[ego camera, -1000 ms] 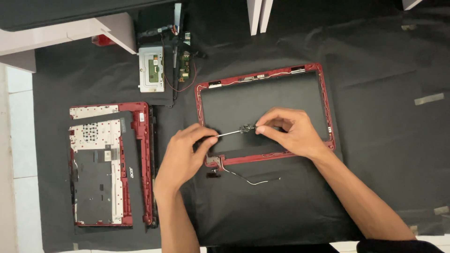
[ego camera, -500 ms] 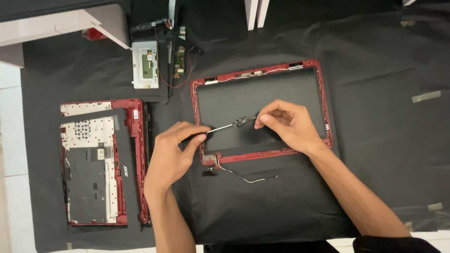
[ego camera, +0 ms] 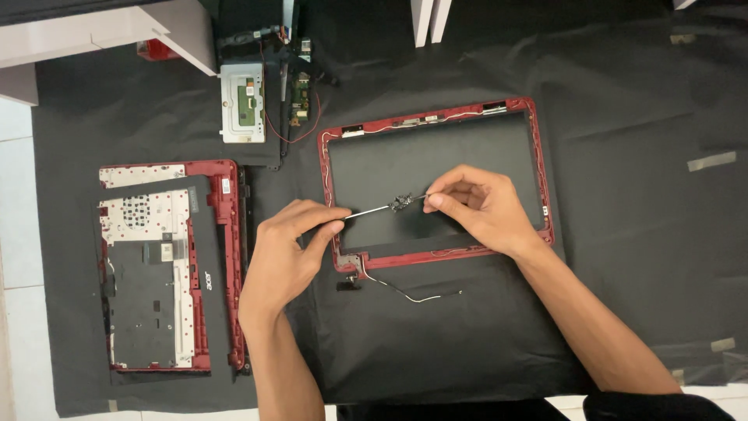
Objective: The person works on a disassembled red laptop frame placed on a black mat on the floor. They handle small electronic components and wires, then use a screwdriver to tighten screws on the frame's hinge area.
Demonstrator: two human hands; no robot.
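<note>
A red laptop screen frame (ego camera: 534,168) lies open side up on the black mat. Over its lower middle, my left hand (ego camera: 292,245) pinches a thin metal tool (ego camera: 372,210), its tip pointing right at a small dark part (ego camera: 402,203). My right hand (ego camera: 475,206) pinches that small part from the right side. Both hands hover just above the frame's dark inner panel. A loose thin cable (ego camera: 409,295) trails from the frame's bottom left hinge onto the mat.
A red laptop base (ego camera: 222,234) with exposed white and black inner plate lies at the left. Behind it sit a silver touchpad module (ego camera: 241,101) and a small green circuit board (ego camera: 300,97) with red wire. White furniture legs (ego camera: 428,19) stand at the back.
The view has shifted slightly; both hands keep the same pinch on tool and small part, moved a little lower over the frame.
</note>
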